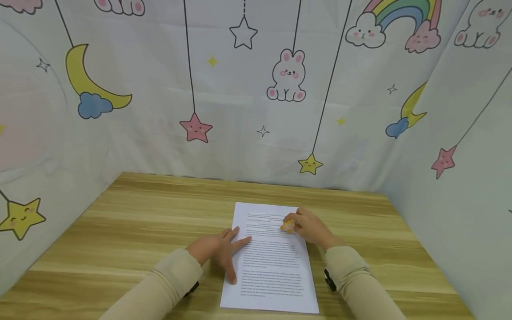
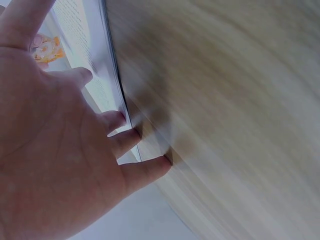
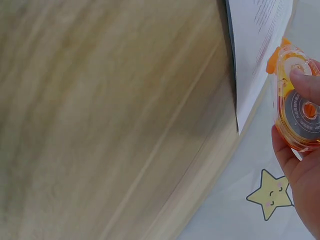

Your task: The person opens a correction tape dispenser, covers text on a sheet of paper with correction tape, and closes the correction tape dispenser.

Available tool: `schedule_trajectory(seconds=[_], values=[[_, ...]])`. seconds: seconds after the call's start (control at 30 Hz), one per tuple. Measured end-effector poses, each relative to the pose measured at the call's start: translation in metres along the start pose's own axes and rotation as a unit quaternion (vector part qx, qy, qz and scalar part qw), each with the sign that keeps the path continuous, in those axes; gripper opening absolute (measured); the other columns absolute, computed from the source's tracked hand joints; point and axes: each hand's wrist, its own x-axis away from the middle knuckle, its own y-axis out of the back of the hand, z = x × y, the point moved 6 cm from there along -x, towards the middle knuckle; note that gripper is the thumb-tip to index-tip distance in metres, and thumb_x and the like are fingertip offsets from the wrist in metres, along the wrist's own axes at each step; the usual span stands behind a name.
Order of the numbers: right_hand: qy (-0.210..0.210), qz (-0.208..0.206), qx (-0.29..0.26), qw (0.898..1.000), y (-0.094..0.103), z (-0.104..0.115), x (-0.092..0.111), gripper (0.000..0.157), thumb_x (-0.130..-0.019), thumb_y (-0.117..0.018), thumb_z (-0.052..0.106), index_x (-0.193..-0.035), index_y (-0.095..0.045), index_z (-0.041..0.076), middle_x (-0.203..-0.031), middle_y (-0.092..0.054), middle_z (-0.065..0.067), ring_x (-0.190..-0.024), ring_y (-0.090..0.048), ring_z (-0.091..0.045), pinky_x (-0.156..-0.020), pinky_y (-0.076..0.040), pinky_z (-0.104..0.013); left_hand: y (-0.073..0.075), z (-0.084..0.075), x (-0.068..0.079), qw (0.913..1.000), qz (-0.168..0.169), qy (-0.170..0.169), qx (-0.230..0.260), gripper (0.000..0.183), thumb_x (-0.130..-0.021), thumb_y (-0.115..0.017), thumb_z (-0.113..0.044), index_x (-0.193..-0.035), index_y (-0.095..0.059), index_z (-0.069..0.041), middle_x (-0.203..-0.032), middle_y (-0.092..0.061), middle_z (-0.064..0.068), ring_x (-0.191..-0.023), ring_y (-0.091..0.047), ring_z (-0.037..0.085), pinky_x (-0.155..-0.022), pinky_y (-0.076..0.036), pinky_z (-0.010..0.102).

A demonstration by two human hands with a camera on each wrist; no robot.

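Note:
A printed sheet of paper (image 1: 272,262) lies on the table, with white gaps among its upper lines of text. In the right wrist view, my right hand (image 3: 305,185) holds an orange, see-through correction tape (image 3: 300,112) with a dark reel inside, the thumb on its side. The head view puts that right hand (image 1: 314,229) over the sheet's upper right part; whether the tip touches the paper cannot be told. My left hand (image 1: 214,249) is at the sheet's left edge, fingers spread, some on the paper. In the left wrist view, other fingertips (image 2: 162,165) touch the wood beside it.
The wooden table (image 1: 140,213) extends to both sides of the sheet. A white cloth (image 1: 248,146) printed with stars, moons and rabbits hangs behind the table and along its sides. The edge of the paper looks thick in the left wrist view, like several stacked sheets.

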Motion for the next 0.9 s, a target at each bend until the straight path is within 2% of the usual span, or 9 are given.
schedule_trajectory(seconds=[0.27, 0.43, 0.8, 0.9], values=[[0.032, 0.018, 0.020, 0.999, -0.004, 0.010, -0.005, 0.026, -0.084, -0.062, 0.003, -0.101, -0.067, 0.021, -0.077, -0.046, 0.004, -0.066, -0.034, -0.008, -0.060, -0.031, -0.021, 0.000, 0.000, -0.001, 1.0000, 0.007, 0.005, 0.001, 0.106, -0.057, -0.080, -0.055, -0.144, -0.020, -0.043, -0.156, -0.001, 0.002, -0.144, -0.003, 0.025, -0.105, -0.026, 0.057], [0.040, 0.025, 0.030, 0.998, -0.006, 0.012, -0.007, 0.027, -0.083, -0.060, 0.000, -0.100, -0.067, 0.020, -0.076, -0.045, 0.003, -0.064, -0.034, -0.009, -0.060, -0.030, -0.021, 0.000, -0.001, 0.001, 1.0000, 0.004, 0.007, 0.003, 0.106, -0.056, -0.080, -0.056, -0.143, -0.021, -0.044, -0.156, -0.002, 0.001, -0.144, -0.004, 0.025, -0.104, -0.027, 0.057], [0.093, 0.019, 0.068, 0.993, -0.006, 0.013, -0.008, 0.031, -0.081, -0.057, -0.004, -0.098, -0.065, 0.020, -0.075, -0.044, 0.002, -0.063, -0.033, -0.010, -0.059, -0.030, -0.021, 0.001, -0.001, 0.001, 0.9998, 0.011, 0.013, -0.007, 0.105, -0.058, -0.080, -0.055, -0.144, -0.020, -0.043, -0.156, -0.001, 0.001, -0.144, -0.004, 0.025, -0.104, -0.029, 0.057], [0.092, 0.024, 0.070, 0.993, -0.006, 0.010, -0.007, 0.030, -0.082, -0.058, -0.003, -0.099, -0.065, 0.021, -0.075, -0.043, 0.002, -0.063, -0.032, -0.010, -0.059, -0.029, -0.021, 0.002, -0.002, 0.000, 0.9998, 0.008, 0.015, -0.008, 0.106, -0.057, -0.080, -0.056, -0.144, -0.020, -0.043, -0.156, -0.002, 0.001, -0.144, -0.004, 0.025, -0.103, -0.029, 0.057]])
